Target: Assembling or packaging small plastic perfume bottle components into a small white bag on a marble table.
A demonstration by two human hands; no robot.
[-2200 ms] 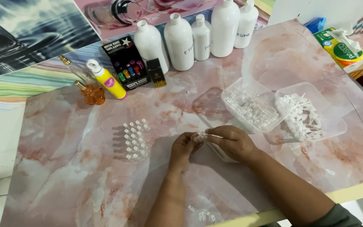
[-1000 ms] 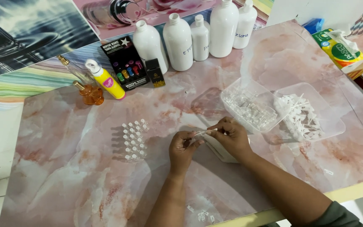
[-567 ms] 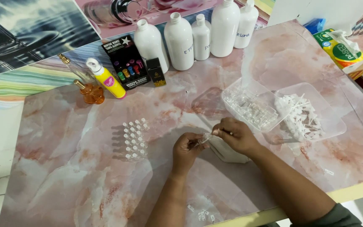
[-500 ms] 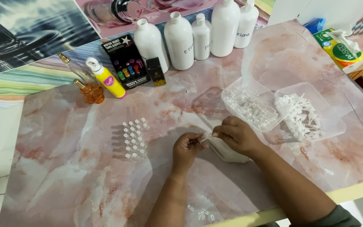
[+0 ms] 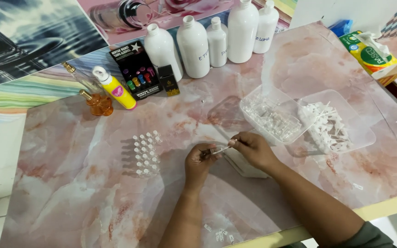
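Left hand [image 5: 199, 160] pinches a tiny clear glass vial [image 5: 212, 150]; right hand [image 5: 252, 148] grip clamped on a thin white stick [image 5: 224, 148] entering it, above pink marbled tabletop [image 5: 70, 193].

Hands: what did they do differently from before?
The right hand rose from beside the left hand toward the trays, then came back; a thin white stick now spans both. The vials, bottles and trays stayed put.

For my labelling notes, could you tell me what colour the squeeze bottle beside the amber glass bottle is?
Yellow body with a white cap and a pink label; the head view shows it clearly.
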